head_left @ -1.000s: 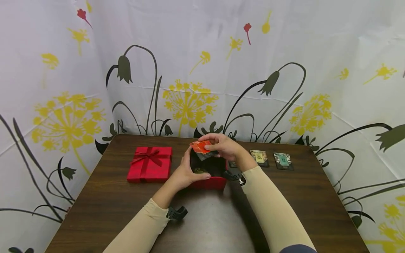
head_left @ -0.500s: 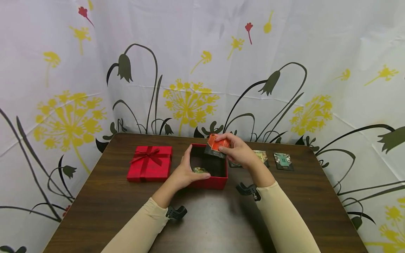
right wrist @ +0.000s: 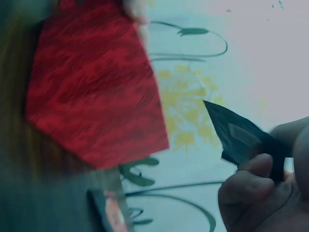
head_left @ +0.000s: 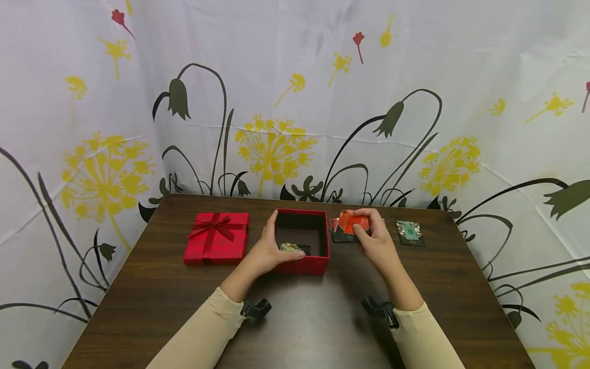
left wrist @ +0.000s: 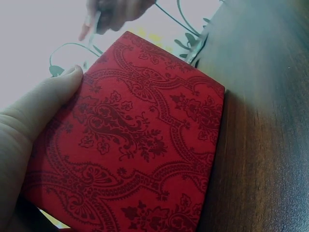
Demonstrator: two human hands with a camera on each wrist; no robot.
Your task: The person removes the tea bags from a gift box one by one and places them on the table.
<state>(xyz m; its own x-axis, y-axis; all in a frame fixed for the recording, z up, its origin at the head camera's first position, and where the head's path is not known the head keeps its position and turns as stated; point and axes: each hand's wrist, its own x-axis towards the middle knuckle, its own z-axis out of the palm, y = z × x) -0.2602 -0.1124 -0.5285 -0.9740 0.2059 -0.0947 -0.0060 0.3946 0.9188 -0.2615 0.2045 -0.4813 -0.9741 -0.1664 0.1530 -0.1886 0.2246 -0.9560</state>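
A red patterned gift box (head_left: 313,265) stands uncovered on the table. My left hand (head_left: 264,252) grips its near left corner, thumb over the front rim. In the left wrist view, that thumb lies along the edge of the box wall (left wrist: 130,130). Inside the box, near the thumb, sits a small green-and-yellow packet (head_left: 290,247). My right hand (head_left: 379,246) pinches an orange and black packet (head_left: 354,222) just right of the box. Its dark back (right wrist: 236,135) shows in the right wrist view. Behind and below it, another dark packet (head_left: 340,236) on the table is partly hidden.
The red box lid (head_left: 217,238) with a ribbon bow lies left of the box. A green-labelled packet (head_left: 410,233) lies on the brown table (head_left: 295,318), right of my right hand. A flower-printed curtain (head_left: 276,77) hangs behind the table's back edge.
My right hand has carried the orange packet from over the box to the right, above the packets on the table. The left hand has stayed on the box.
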